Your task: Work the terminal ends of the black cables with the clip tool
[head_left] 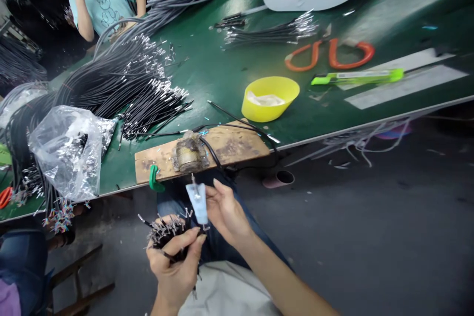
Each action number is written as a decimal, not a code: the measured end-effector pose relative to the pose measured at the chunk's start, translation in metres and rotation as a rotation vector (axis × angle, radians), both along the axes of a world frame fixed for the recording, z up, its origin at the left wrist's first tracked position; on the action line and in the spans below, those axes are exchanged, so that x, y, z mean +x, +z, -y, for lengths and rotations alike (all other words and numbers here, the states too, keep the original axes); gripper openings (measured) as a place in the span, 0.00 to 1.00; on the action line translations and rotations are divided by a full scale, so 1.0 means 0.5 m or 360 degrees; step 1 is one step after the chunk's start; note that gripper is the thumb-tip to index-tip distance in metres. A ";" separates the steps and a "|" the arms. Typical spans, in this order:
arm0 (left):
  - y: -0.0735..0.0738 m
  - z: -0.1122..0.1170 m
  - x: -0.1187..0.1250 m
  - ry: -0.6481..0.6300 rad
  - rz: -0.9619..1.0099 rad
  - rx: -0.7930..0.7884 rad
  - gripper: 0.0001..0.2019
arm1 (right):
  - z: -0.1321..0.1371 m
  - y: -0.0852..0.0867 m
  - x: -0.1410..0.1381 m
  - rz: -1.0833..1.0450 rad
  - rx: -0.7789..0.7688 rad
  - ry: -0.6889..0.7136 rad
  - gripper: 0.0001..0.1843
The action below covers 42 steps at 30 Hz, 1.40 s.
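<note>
pinching the light-blue tapered piece (199, 205) with my right hand (229, 212), my left hand (174, 266) closed around the black cables (165, 239), just off the near edge of the tabletop (215, 74); if this grip loosens, some could slip down

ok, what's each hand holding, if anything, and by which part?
Left hand: black cable bunch, near its silver-tipped ends. Right hand: beside the light-blue tapered piece; can't tell if gripped.
</note>
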<state>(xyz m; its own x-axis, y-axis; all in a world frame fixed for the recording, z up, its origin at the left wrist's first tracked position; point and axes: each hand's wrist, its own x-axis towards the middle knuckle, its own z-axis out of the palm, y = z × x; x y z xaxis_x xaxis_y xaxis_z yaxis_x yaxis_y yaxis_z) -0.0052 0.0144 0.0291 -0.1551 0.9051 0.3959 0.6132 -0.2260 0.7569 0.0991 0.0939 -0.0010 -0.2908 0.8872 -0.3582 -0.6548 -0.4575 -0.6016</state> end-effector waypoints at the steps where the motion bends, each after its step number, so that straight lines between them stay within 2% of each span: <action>1: -0.002 0.004 -0.001 0.0003 0.0003 -0.0019 0.11 | 0.005 -0.010 0.006 0.0025 -0.0055 -0.0061 0.24; 3: -0.009 0.013 -0.004 0.0028 0.0004 -0.0082 0.10 | 0.022 -0.026 0.020 0.0192 -0.0089 -0.0202 0.20; 5: -0.019 0.020 -0.005 0.0075 0.0003 -0.0166 0.10 | 0.046 -0.034 0.035 0.0533 0.0084 -0.0295 0.16; 9: -0.040 0.029 -0.002 0.0166 0.0034 -0.0349 0.10 | 0.098 -0.025 0.044 0.1210 0.0798 -0.0423 0.11; 12: -0.047 0.035 0.008 0.0168 0.0109 -0.0471 0.09 | 0.121 -0.008 0.031 0.1471 0.1373 -0.0333 0.04; 15: -0.052 0.040 0.014 0.0180 0.0134 -0.0560 0.09 | 0.125 0.002 0.014 0.1543 0.1587 -0.0239 0.06; 19: -0.061 0.040 0.008 0.0282 0.0193 -0.0667 0.06 | 0.116 -0.002 0.011 0.1426 0.1558 -0.0305 0.11; 22: -0.060 0.036 0.001 0.0289 0.0243 -0.0689 0.02 | 0.109 -0.015 0.021 0.1336 0.1302 -0.0260 0.11; 25: -0.053 0.036 0.001 0.0316 0.0238 -0.0685 0.03 | 0.104 -0.026 0.032 0.1178 0.1106 -0.0072 0.08; 28: -0.052 0.040 0.004 0.0330 0.0233 -0.0704 0.03 | 0.101 -0.027 0.037 0.1044 0.1067 0.0101 0.09; 32: -0.055 0.045 0.009 0.0358 0.0289 -0.0725 0.05 | 0.102 -0.017 0.032 0.1074 0.1041 -0.0064 0.16; 34: -0.053 0.044 0.011 0.0394 0.0356 -0.0744 0.07 | 0.105 -0.018 0.028 0.1053 0.1067 -0.0171 0.15; 36: -0.047 0.041 0.013 0.0400 0.0430 -0.0778 0.09 | 0.109 -0.026 0.025 0.0962 0.1068 -0.0186 0.12; 42: -0.031 0.026 0.006 0.0208 0.0609 -0.0853 0.13 | 0.107 -0.057 0.036 0.0600 0.0916 0.0208 0.16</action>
